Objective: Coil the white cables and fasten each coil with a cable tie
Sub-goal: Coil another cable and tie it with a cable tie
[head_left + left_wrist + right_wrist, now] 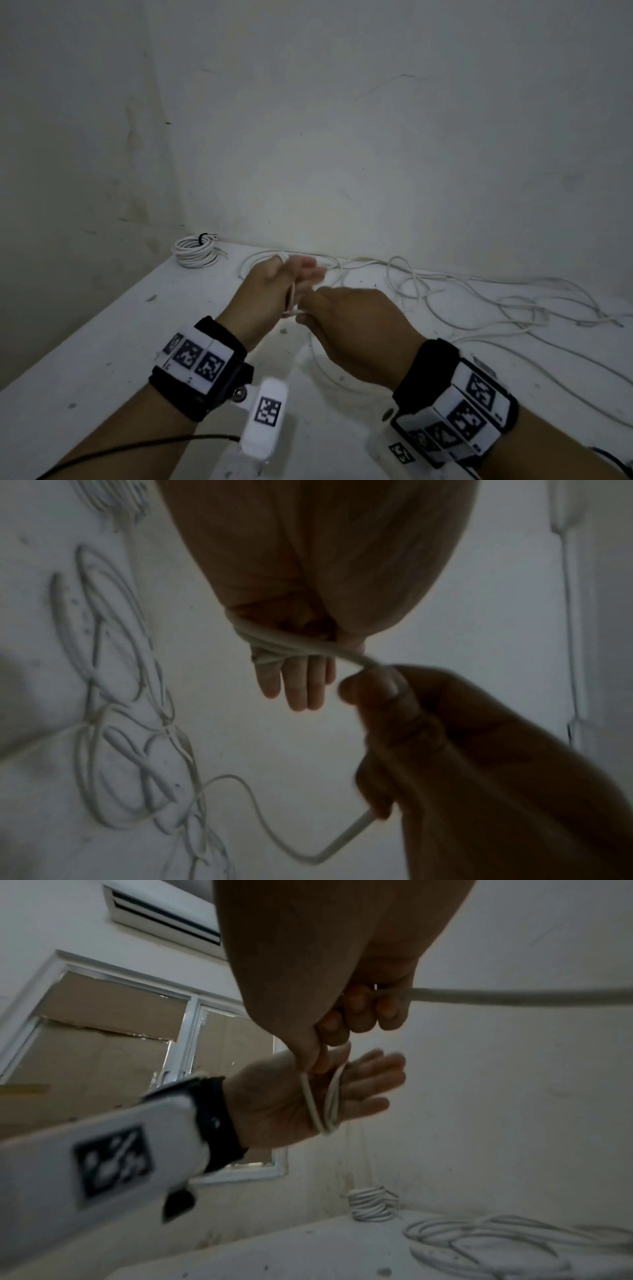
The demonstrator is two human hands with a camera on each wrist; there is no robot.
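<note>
My left hand (301, 277) is raised over the table with its fingers straight. A few turns of white cable (274, 642) are wound across its palm, seen as loops (327, 1104) in the right wrist view. My right hand (318, 308) sits just right of it and grips the same cable (514, 999) in curled fingers (369, 693). From that fist the cable runs down to the loose tangle (479, 298) on the table. A finished coil (195, 251) with a black tie (202, 236) lies at the far left corner.
The white table (102, 359) stands against a wall, its left edge running diagonally. Loose white cable (130, 723) sprawls over its back and right side. A boarded window (103, 1047) and an air conditioner (164, 909) are on the wall to the left.
</note>
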